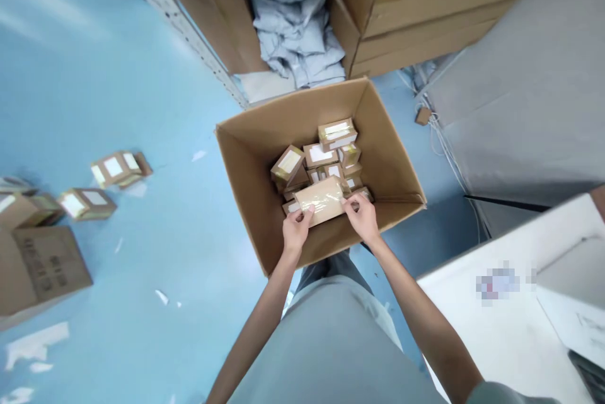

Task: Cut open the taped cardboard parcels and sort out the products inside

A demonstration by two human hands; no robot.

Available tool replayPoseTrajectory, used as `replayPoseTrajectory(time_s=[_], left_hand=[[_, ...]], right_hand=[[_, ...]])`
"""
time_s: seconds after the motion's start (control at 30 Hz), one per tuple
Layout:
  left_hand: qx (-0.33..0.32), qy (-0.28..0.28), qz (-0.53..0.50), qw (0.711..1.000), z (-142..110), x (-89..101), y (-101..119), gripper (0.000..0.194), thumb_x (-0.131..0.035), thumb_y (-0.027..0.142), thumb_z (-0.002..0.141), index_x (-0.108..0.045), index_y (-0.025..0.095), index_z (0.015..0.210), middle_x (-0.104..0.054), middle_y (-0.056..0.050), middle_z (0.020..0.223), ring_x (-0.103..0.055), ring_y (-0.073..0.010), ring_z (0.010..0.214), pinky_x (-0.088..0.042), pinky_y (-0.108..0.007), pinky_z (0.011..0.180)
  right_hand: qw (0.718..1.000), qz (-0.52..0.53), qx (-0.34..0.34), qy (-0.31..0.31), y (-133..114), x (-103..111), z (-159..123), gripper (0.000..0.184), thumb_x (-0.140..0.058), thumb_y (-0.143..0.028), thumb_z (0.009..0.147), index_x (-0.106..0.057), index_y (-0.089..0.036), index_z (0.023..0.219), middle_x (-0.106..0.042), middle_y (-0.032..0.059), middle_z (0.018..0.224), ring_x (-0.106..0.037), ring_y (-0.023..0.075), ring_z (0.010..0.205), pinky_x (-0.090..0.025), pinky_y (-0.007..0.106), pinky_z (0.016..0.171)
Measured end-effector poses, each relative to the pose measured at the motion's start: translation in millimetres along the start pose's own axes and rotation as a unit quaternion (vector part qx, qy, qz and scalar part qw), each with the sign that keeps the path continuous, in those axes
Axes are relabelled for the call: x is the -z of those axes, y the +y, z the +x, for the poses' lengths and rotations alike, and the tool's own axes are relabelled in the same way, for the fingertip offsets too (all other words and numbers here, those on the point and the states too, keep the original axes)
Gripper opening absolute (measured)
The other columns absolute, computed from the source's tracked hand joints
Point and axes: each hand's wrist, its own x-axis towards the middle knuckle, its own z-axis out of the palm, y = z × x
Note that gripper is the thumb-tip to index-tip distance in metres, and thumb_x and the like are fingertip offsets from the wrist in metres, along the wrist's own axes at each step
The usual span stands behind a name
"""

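Between my two hands is a small brown cardboard box (321, 202) with shiny clear tape across its top. My left hand (297, 227) grips its left end, thumb on top. At the right end, my right hand (361, 215) pinches the edge with fingers curled. Both hands are inside the opening of a large open carton (246, 202). Below and beyond the held box lie several small taped boxes (337, 133) with white labels, piled loosely at different angles. The undersides of the held box and the fingers beneath it are hidden.
A shelf with grey bags (302, 32) and large cartons (425, 0) stands beyond. Several small boxes (113, 167) and another carton (47, 265) sit on the blue floor at left, with paper scraps. Cables (447, 152) and a white table (463, 297) are at right.
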Motion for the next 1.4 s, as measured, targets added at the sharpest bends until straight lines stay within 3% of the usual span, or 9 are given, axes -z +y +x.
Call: replayPoseTrajectory(time_s=[0.1,0.23,0.47,0.63,0.77,0.9,1.0,1.17,1.4], left_hand=[[-0.057,-0.024,-0.035,0.997,-45.9,0.8,42.2,0.043,-0.075,0.06,0.094,-0.087,0.02,0.107,-0.086,-0.005,0.105,-0.079,-0.0306,0.106,-0.062,-0.035,0.094],[-0.204,-0.075,-0.016,0.976,-106.1,-21.6,95.3,0.031,-0.077,0.047,0.095,-0.088,0.022,0.11,-0.086,-0.006,0.123,-0.079,-0.0302,0.117,-0.061,-0.039,0.109],[-0.479,-0.236,0.101,0.839,-239.0,-135.6,139.9,0.033,-0.073,0.042,0.106,-0.084,0.029,0.134,-0.081,-0.006,0.14,-0.073,-0.0302,0.133,-0.058,-0.05,0.124],[-0.622,-0.363,0.163,0.674,-341.5,-234.6,111.9,0.035,-0.066,0.042,0.112,-0.081,0.028,0.14,-0.079,-0.006,0.145,-0.068,-0.0309,0.139,-0.057,-0.053,0.121],[-0.673,-0.455,0.235,0.534,-401.5,-297.9,62.8,0.03,-0.067,0.032,0.112,-0.08,0.028,0.139,-0.078,-0.006,0.148,-0.066,-0.0312,0.144,-0.056,-0.054,0.12],[-0.697,-0.502,0.292,0.421,-438.1,-332.5,6.4,0.032,-0.067,0.012,0.107,-0.082,0.028,0.13,-0.08,-0.007,0.142,-0.07,-0.0294,0.14,-0.056,-0.051,0.119],[-0.721,-0.509,0.294,0.367,-449.5,-333.5,-28.0,0.028,-0.069,0.006,0.103,-0.084,0.025,0.117,-0.083,-0.009,0.133,-0.072,-0.0274,0.135,-0.058,-0.045,0.117],[-0.712,-0.486,0.298,0.41,-428.8,-303.8,-46.1,0.021,-0.067,0.012,0.106,-0.083,0.022,0.115,-0.083,-0.009,0.131,-0.072,-0.0279,0.136,-0.057,-0.045,0.119],[-0.596,-0.386,0.279,0.647,-308.2,-214.8,-13.3,0.024,-0.07,0.025,0.108,-0.084,0.026,0.127,-0.081,-0.01,0.139,-0.067,-0.0297,0.144,-0.054,-0.051,0.123]], right_hand=[[0.998,0.017,-0.007,0.057,-26.4,60.1,-50.9,0.038,-0.062,-0.053,0.105,-0.063,-0.028,0.076,-0.08,0.0067,0.103,-0.076,0.0255,0.101,-0.06,0.039,0.098],[0.991,0.048,-0.03,0.122,-19.4,127.5,-133.2,0.044,-0.063,-0.059,0.104,-0.07,-0.028,0.074,-0.083,0.008,0.105,-0.078,0.0289,0.105,-0.061,0.043,0.102],[0.917,0.102,-0.175,0.344,54.4,207.7,-304.5,0.053,-0.072,-0.079,0.093,-0.074,-0.026,0.089,-0.082,0.0099,0.1,-0.079,0.031,0.097,-0.069,0.051,0.094],[0.828,0.017,-0.251,0.501,102.7,250.0,-447.2,0.061,-0.077,-0.069,0.093,-0.07,-0.023,0.132,-0.076,0.0185,0.132,-0.076,0.0359,0.118,-0.067,0.059,0.099],[0.813,-0.018,-0.264,0.519,121.7,259.3,-535.9,0.064,-0.073,-0.062,0.098,-0.064,-0.025,0.15,-0.07,0.02,0.145,-0.072,0.036,0.124,-0.066,0.06,0.1],[0.797,-0.017,-0.274,0.538,127.0,253.2,-576.4,0.056,-0.067,-0.057,0.104,-0.065,-0.026,0.15,-0.07,0.0182,0.143,-0.072,0.0338,0.123,-0.067,0.057,0.1],[0.799,-0.017,-0.278,0.533,127.3,248.2,-579.4,0.049,-0.062,-0.056,0.107,-0.067,-0.027,0.147,-0.072,0.0171,0.14,-0.072,0.033,0.125,-0.067,0.056,0.101],[0.844,-0.016,-0.246,0.476,123.8,250.2,-546.3,0.046,-0.059,-0.055,0.109,-0.071,-0.025,0.141,-0.074,0.0167,0.135,-0.073,0.0329,0.126,-0.066,0.055,0.105],[0.932,-0.021,-0.156,0.327,98.4,238.2,-428.0,0.044,-0.06,-0.054,0.108,-0.075,-0.024,0.137,-0.076,0.0172,0.137,-0.074,0.0334,0.123,-0.065,0.055,0.104]])
